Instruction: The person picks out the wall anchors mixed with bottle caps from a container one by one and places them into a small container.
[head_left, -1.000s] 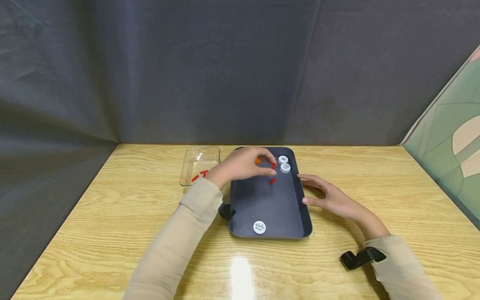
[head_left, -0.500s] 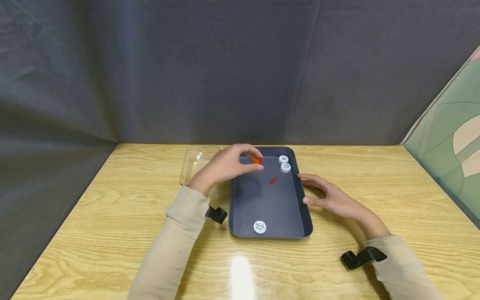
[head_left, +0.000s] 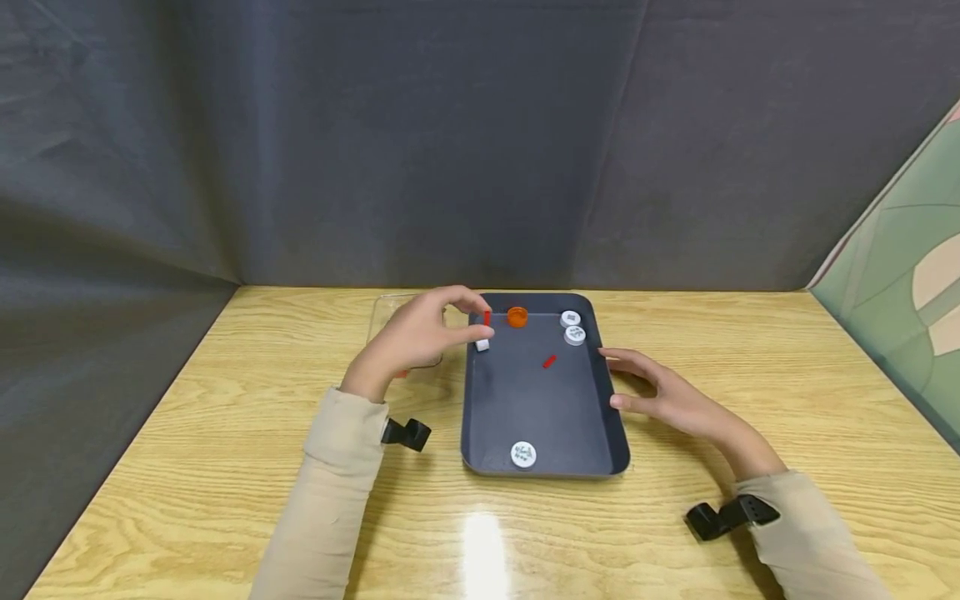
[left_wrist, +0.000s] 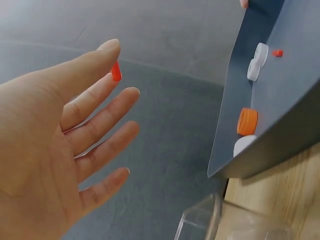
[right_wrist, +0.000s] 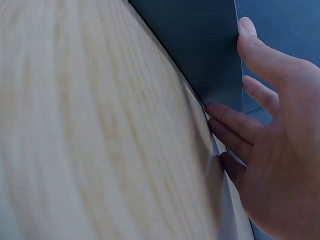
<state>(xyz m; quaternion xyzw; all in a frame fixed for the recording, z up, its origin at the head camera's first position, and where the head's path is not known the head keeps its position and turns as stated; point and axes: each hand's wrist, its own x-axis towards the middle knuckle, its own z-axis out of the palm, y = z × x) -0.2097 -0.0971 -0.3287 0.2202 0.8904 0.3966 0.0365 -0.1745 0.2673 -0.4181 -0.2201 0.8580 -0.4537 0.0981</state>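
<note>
My left hand point(head_left: 412, 333) pinches a small red stick point(left_wrist: 116, 71) upright between thumb and index finger, the other fingers spread loosely. It hovers over the left edge of a dark grey tray point(head_left: 540, 408), just above a white bottle cap point(head_left: 482, 344). An orange bottle cap point(head_left: 517, 317) lies near the tray's far end, and a second red stick point(head_left: 550, 362) lies right of its middle. Along the tray's right wall, my right hand point(head_left: 675, 400) stays with relaxed fingers; in the right wrist view its fingertips point(right_wrist: 212, 109) are right at the tray's side.
Left of the tray stands a clear plastic box point(head_left: 380, 312), partly hidden by my left hand, with some red showing through it. Two white caps point(head_left: 575, 335) sit at the tray's far right, and another white cap point(head_left: 523, 454) near its front edge.
My left hand has moved left across the tray with the red stick, uncovering the orange cap and coming over the white cap at the left. The right hand holds its place.
</note>
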